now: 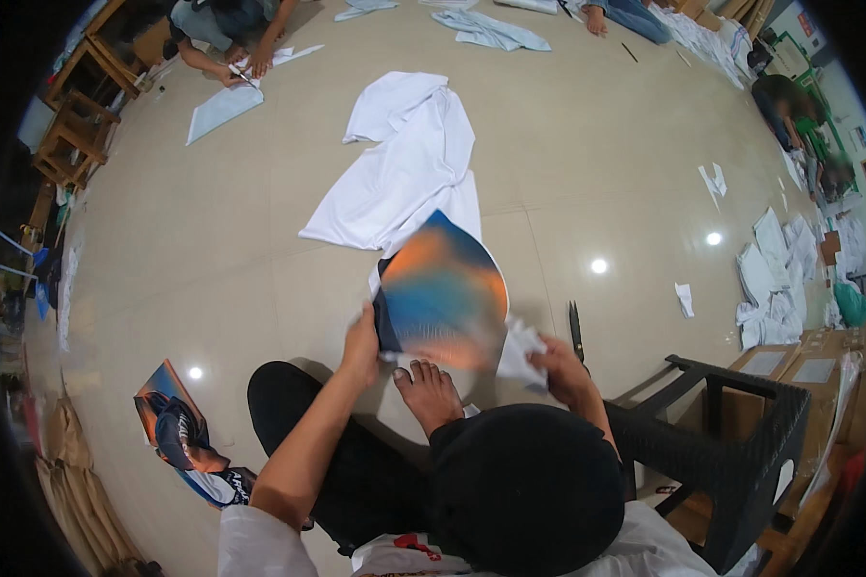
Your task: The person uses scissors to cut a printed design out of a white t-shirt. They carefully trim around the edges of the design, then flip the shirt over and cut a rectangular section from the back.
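Observation:
My left hand [361,346] grips the left edge of a printed fabric panel [443,288], coloured blue, orange and teal with a curved top and white margins. The panel hangs over the floor just beyond my bare foot and is partly blurred. My right hand [560,370] is closed on a crumpled white strip [522,353] at the panel's lower right. Whether the strip is still joined to the panel I cannot tell. Black scissors [575,332] lie on the floor right of it. Past the panel spreads a pile of white cloth [404,163].
A black plastic stool [731,404] stands at my right, before cardboard boxes [823,375]. More printed pieces [183,433] lie at my left. White scraps [770,279] heap on the right. A person [231,38] cuts pale fabric at the far left; others sit farther off.

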{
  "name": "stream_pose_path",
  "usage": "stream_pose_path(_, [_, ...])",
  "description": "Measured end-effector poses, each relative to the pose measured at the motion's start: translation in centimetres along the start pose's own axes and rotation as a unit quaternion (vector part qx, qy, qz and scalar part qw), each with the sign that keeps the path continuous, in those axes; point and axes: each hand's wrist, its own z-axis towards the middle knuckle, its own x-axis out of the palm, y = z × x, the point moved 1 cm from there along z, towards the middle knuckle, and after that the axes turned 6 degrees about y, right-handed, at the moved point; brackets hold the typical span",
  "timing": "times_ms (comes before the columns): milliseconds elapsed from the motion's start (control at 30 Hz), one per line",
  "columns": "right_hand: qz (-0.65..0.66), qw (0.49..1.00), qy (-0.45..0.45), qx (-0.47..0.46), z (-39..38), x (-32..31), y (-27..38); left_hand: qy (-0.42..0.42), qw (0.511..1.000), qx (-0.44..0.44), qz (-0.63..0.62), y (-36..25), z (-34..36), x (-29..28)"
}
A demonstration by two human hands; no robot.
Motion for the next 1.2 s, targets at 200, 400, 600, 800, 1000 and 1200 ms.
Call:
stream_pose_path(200, [-0.021, 0.976, 0.215, 0.017, -0.3, 3.8, 2.2, 0.164, 0.982, -0.092, -0.011, -1.4, -10.1, 1.5])
stream_pose_path(400, [0.155, 0.979, 0.044, -0.127, 19.0, 10.5, 16.3, 0.084, 0.979, 0.121, -0.145, -17.2, 2.6, 3.1])
stream_pose_path(600, [0.145, 0.902, 0.111, -0.39, 18.2, 16.5, 43.2, 0.1, 0.95, 0.28, -0.092, -42.2, 1.5, 13.2])
stream_pose_path(800, [0.0, 0.806, 0.227, -0.547, 0.5, 19.2, 45.6, 0.142, 0.857, 0.488, 0.085, -47.5, -14.3, 16.1])
stream_pose_path(1000, [-0.023, 0.886, 0.091, -0.453, -2.2, 18.1, 28.7, 0.058, 0.868, 0.475, 0.133, -35.4, -17.1, 11.0])
stream_pose_path(1200, [0.034, 0.974, -0.041, -0.22, 4.7, 13.2, 14.0, -0.072, 0.896, 0.383, 0.211, -21.3, -8.7, 1.2])
